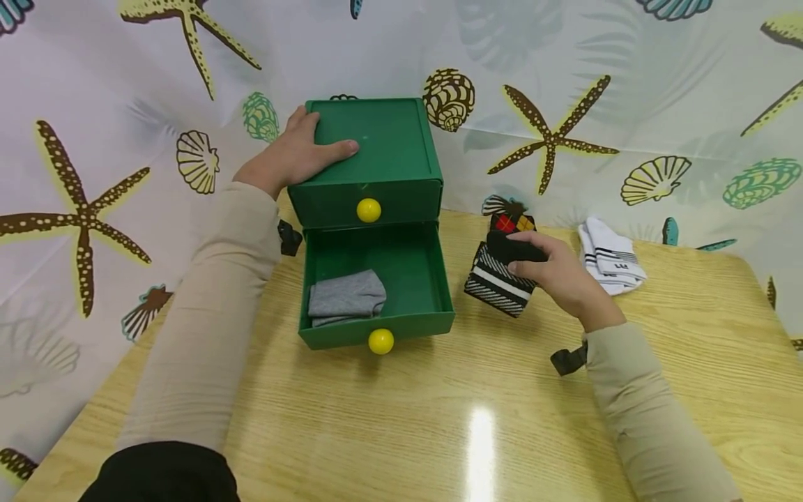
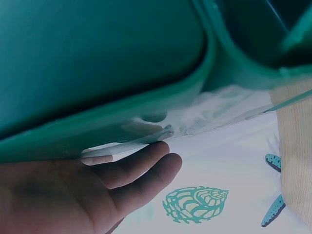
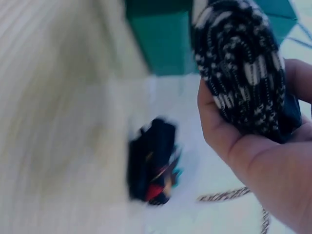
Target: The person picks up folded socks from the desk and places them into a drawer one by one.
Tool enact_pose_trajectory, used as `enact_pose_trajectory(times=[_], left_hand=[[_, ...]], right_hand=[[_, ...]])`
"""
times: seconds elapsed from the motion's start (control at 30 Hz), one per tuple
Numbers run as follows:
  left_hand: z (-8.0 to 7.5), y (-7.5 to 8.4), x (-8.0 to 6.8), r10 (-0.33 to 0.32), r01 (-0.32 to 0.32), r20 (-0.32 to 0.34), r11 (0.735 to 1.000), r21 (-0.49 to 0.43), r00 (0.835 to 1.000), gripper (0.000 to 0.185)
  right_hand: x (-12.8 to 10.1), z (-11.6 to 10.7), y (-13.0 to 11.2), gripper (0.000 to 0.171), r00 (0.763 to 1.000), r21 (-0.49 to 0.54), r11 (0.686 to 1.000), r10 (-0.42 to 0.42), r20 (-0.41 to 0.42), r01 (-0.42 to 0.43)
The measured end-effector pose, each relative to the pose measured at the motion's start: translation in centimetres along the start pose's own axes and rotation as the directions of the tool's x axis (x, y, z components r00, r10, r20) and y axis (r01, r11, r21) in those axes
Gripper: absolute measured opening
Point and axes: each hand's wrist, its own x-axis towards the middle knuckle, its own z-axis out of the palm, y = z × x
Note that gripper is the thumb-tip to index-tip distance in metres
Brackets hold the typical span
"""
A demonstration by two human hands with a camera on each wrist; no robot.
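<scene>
My left hand (image 1: 291, 155) rests on the upper left edge of a small green drawer box (image 1: 379, 143), its thumb flat on top. In the left wrist view the fingers (image 2: 141, 178) lie extended along the box's side. The lower drawer (image 1: 410, 279) is pulled out, and a folded pair of grey socks (image 1: 347, 294) lies at its left. To the right of the box, my right hand (image 1: 564, 275) pinches a folded pair of black-and-white striped socks (image 1: 500, 284) between thumb and fingers. The right wrist view shows the rolled knit end of these socks (image 3: 239, 68) tilted up off the table.
Dark socks with a red and yellow diamond pattern (image 1: 511, 223) lie just behind the right hand. A folded white pair of socks (image 1: 611, 258) sits farther right. Yellow knobs (image 1: 380, 341) front both drawers. A shell-and-starfish cloth (image 1: 376, 49) hangs behind the wooden table (image 1: 351, 425).
</scene>
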Motion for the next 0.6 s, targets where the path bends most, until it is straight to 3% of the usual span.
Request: enact_pose_trajectory(times=[0.13,0.33,0.47,0.6], left_hand=[[0.0,-0.1,-0.1,-0.002,0.002,-0.003,1.000,-0.006,1.000,0.102],[0.1,0.0,-0.1,0.002,-0.002,-0.005,1.000,0.004,1.000,0.101],[0.1,-0.1,0.0,-0.005,0.005,-0.010,1.000,0.004,1.000,0.101],[0.1,-0.1,0.0,-0.011,0.011,-0.015,1.000,0.010,1.000,0.101]], right_hand=[[0.2,0.8,-2.2,0.046,0.995,0.091,0.991,-0.102,0.021,0.100],[1.1,3.5,-6.3,0.043,0.965,0.104,0.963,-0.257,0.055,0.250],[2.3,6.3,-8.3,0.040,0.941,-0.086,0.942,-0.313,0.126,0.325],[3.5,9.2,-9.5,0.036,0.913,-0.354,0.844,-0.347,0.215,0.404]])
